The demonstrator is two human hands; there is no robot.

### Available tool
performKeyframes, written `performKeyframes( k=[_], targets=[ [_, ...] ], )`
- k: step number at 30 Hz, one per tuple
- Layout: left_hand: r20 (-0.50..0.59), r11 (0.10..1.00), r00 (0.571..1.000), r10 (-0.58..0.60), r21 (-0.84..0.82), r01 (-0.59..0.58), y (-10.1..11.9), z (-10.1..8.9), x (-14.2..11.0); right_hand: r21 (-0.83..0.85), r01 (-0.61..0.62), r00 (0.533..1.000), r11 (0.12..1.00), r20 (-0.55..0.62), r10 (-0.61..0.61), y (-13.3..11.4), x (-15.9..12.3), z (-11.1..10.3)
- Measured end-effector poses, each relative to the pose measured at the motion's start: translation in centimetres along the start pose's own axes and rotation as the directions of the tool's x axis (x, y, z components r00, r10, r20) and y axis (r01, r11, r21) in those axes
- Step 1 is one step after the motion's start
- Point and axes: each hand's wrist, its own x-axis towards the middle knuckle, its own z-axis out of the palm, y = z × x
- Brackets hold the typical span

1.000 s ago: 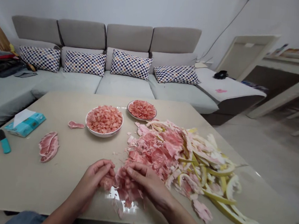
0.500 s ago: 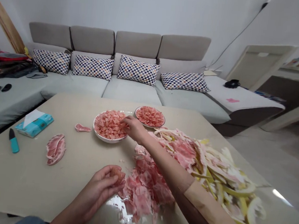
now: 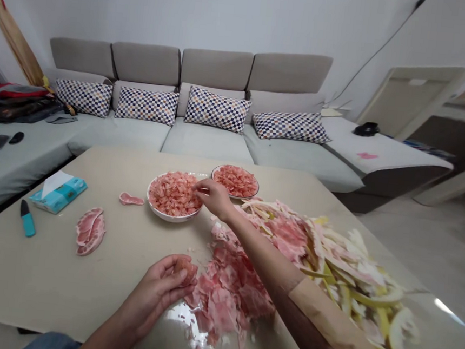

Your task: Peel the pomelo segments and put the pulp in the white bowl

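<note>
My left hand rests near the table's front edge, fingers curled round a piece of pink pomelo flesh. My right hand is stretched out over the right rim of the white bowl, which is heaped with peeled pomelo flesh; its fingertips are pinched together, and what they hold is too small to make out. A second plate of flesh stands just behind that hand. A heap of pink membrane scraps lies between my arms.
Yellow and white pomelo peel is piled at the right of the beige table. Unpeeled segments and a small piece lie at the left, with a tissue pack and a teal knife. A grey sofa stands behind.
A second ago both hands were together at the scrap heap. My right hand then reached out to the bowl and now hovers at its rim; my left hand stays put with its piece.
</note>
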Motion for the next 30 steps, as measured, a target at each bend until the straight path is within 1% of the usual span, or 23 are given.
performKeyframes(
  k=[4, 8, 11, 14, 16, 18, 20, 22, 23, 24, 27, 30],
  targets=[
    [-0.009, 1.0, 1.0, 0.009, 0.007, -0.009, 0.1, 0.0, -0.1, 0.016, -0.081, 0.995, 0.997, -0.05, 0.082, 0.8, -0.6, -0.7],
    [-0.034, 1.0, 0.999, 0.01, 0.01, -0.01, 0.0, 0.1, -0.1, -0.014, -0.155, 0.988, 0.988, -0.006, 0.155, 1.5, -2.1, -1.2],
    [-0.043, 1.0, 0.999, 0.013, 0.017, -0.012, -0.1, 0.2, 0.0, -0.051, -0.163, 0.986, 0.985, 0.038, 0.165, 1.5, -2.9, -1.1],
    [-0.032, 0.999, 0.999, 0.028, 0.035, -0.026, -0.1, 0.1, 0.0, -0.082, -0.146, 0.987, 0.986, 0.059, 0.151, 0.7, -2.9, -1.0],
    [-0.011, 0.998, 0.999, 0.04, 0.055, -0.04, -0.1, 0.1, 0.0, -0.095, -0.146, 0.987, 0.985, 0.055, 0.152, -0.3, -3.1, -1.4],
    [0.021, 0.996, 0.998, 0.051, 0.074, -0.053, 0.1, 0.1, -0.2, -0.097, -0.151, 0.986, 0.984, 0.053, 0.157, -2.0, -3.9, -2.4],
    [0.059, 0.993, 0.996, 0.073, 0.091, -0.078, 0.2, 0.3, -0.4, -0.075, -0.145, 0.984, 0.987, 0.095, 0.152, -4.3, -5.9, -3.6],
    [0.092, 0.983, 0.989, 0.118, 0.131, -0.129, 0.2, 0.6, -0.7, -0.024, -0.145, 0.973, 0.989, 0.177, 0.147, -6.8, -8.7, -4.6],
    [0.101, 0.974, 0.984, 0.143, 0.164, -0.158, 0.2, 0.7, -0.8, 0.061, -0.193, 0.954, 0.979, 0.244, 0.172, -8.0, -10.4, -4.9],
    [0.105, 0.962, 0.98, 0.167, 0.201, -0.185, 0.1, 0.9, -1.0, 0.11, -0.251, 0.936, 0.962, 0.282, 0.212, -9.1, -12.0, -5.0],
    [0.117, 0.928, 0.973, 0.197, 0.299, -0.224, -0.1, 1.3, -1.4, 0.185, -0.384, 0.896, 0.905, 0.311, 0.317, -11.1, -16.1, -4.8],
    [0.15, 0.911, 0.972, 0.183, 0.344, -0.225, -0.4, 1.5, -1.6, 0.22, -0.446, 0.881, 0.868, 0.28, 0.382, -11.7, -18.0, -4.4]
  ],
)
